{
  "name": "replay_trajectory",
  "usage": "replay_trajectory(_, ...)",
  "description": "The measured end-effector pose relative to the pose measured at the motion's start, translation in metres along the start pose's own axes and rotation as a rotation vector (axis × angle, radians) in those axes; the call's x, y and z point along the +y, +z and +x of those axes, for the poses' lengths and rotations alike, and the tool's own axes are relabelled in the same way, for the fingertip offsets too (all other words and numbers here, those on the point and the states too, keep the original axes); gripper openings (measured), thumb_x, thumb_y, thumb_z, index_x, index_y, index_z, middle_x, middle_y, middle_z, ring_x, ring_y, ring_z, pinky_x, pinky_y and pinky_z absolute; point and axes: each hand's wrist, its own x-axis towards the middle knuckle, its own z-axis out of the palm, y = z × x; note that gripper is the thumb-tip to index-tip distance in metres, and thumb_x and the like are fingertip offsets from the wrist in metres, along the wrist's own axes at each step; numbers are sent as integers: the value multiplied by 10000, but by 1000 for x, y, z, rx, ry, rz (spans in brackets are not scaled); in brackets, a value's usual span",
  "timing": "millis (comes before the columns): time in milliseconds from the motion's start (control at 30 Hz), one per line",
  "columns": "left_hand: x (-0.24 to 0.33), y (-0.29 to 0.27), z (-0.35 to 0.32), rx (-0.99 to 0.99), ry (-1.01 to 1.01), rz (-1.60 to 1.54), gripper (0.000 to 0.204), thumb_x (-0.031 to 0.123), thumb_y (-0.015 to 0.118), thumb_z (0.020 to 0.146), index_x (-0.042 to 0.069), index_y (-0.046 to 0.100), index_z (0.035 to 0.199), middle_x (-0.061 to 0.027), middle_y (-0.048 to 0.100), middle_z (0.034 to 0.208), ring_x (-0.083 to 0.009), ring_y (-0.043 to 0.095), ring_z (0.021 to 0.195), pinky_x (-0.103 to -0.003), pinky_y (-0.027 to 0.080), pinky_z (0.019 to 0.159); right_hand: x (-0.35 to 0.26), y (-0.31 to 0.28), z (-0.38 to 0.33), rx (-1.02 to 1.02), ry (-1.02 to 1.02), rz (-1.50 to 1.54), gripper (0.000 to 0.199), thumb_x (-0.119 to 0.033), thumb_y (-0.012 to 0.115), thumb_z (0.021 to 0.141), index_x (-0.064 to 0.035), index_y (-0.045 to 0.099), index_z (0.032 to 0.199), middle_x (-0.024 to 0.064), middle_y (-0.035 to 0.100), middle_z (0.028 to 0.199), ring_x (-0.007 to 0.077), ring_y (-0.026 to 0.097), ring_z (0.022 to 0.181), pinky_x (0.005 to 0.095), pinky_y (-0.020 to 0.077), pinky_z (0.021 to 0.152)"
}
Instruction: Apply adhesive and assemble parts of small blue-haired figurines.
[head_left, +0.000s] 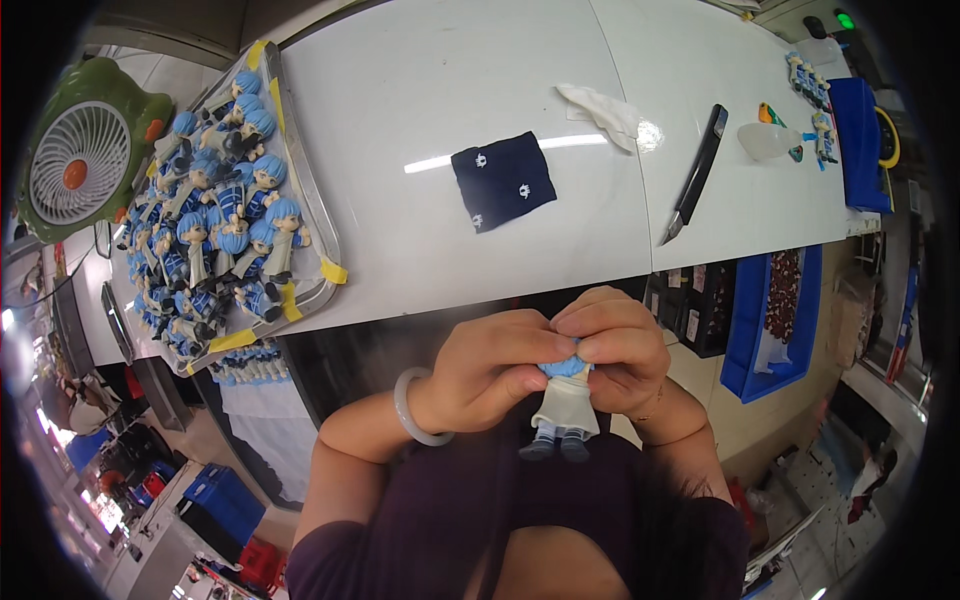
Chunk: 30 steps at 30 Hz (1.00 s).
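2 hands, 1 doll. L hand (490, 365) & R hand (625, 350) both closed in a pinch, fingertips gripping 1 doll (566, 408) by its blue-haired head. Doll's head is btwn the two sets of fingertips, partly hidden; white dress & 2 dark shoes hang below them, twd the person. It's held off the table (400, 240), just in front of its near edge. 1 pale bangle (404, 405) on L wrist.

On table, beyond hands: 1 navy cloth (505, 182) w/ 3 white motifs; 1 white cloth (605, 112); 1 black cutter (697, 175), R of the cloths; 1 clear bottle (768, 142) farther R. Far L: 1 tray (318, 220) of blue-haired dolls, piled, overlapping, can't count exactly; 1 green fan (85, 150) beside it.
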Motion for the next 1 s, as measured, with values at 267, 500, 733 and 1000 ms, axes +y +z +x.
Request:
replay_trajectory(267, -1, 9, -3, 20, 104, -85, 240, 160, 562, 809, 85, 548, 1037, -130, 535, 753, -212, 503, 578, -272, 399, 484, -5, 3, 0, -25, -47, 53, 293, -146, 674, 692, -37, 541, 930, 121, 563, 908, 245, 581, 739, 309, 474, 620)
replay_trajectory(500, 0, 14, -7, 31, 100, 2, 229, 131, 564, 807, 93, 545, 1032, -121, 516, 746, -195, 485, 571, -264, 393, 478, -6, 8, -5, 11, -86, 46, 272, -128, 667, 697, -33, 544, 921, 125, 556, 922, 247, 580, 732, 315, 476, 609)
replay_trajectory(733, -1, 12, -6, 45, 123, -10, 217, 133, 553, 815, 79, 524, 1023, -134, 513, 770, -203, 483, 585, -276, 398, 490, -5, 9, -5, 32, -63, 33, 270, -134, 667, 702, -32, 546, 921, 138, 562, 928, 254, 583, 743, 316, 478, 626)
replay_trajectory(1000, -8, 8, -6, 28, 207, 29, 256, 163, 536, 829, 43, 454, 1039, -148, 506, 753, -220, 481, 599, -298, 400, 495, 0, 6, -5, 29, 37, 241, 291, -180, 632, 751, -35, 499, 965, 166, 575, 935, 269, 592, 790, 317, 479, 650)
